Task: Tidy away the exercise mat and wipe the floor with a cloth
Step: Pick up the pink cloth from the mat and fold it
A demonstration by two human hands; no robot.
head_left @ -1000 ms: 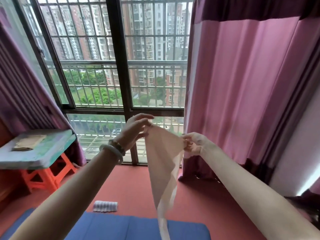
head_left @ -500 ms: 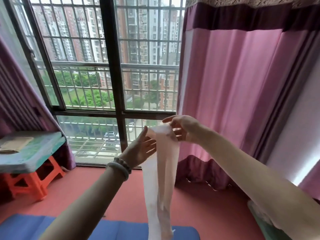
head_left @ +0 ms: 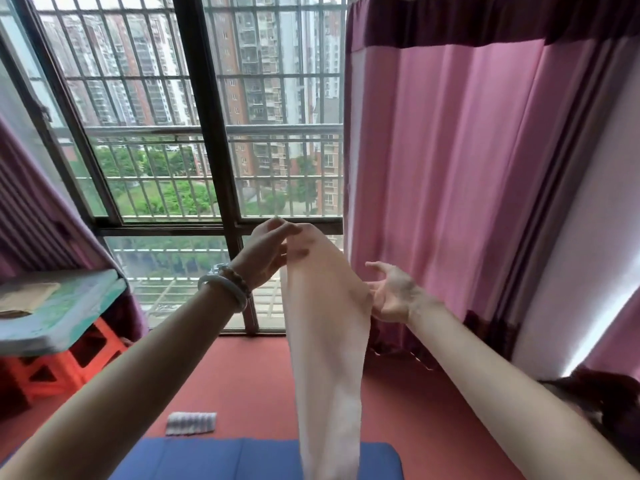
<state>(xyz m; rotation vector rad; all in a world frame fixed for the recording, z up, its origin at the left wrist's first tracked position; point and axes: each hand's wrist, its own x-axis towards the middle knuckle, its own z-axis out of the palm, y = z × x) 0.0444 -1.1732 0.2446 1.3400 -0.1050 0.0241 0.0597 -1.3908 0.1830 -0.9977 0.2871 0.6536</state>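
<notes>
Before the tall barred window [head_left: 194, 133], both bare forearms reach forward at chest height. The left hand [head_left: 268, 252], with a pale bangle and a bead bracelet [head_left: 228, 289] at the wrist, pinches the top corner of a thin, pale pink cloth [head_left: 325, 341] between thumb and fingertips, and the cloth hangs straight down in a long narrow fall. The right hand [head_left: 389, 294] sits just beside the cloth's right edge, palm turned up, fingers spread and loosely curled; whether they touch the fabric cannot be told. Below, the blue exercise mat [head_left: 221, 459] lies flat on the red floor [head_left: 249, 375], the cloth's lower end hanging in front of it. A small white ribbed item [head_left: 191, 423] lies on the floor just beyond the mat. At left, an orange plastic stool [head_left: 59, 368] carries a pale green board [head_left: 65, 306]; pink curtains [head_left: 467, 168] hang at right.
</notes>
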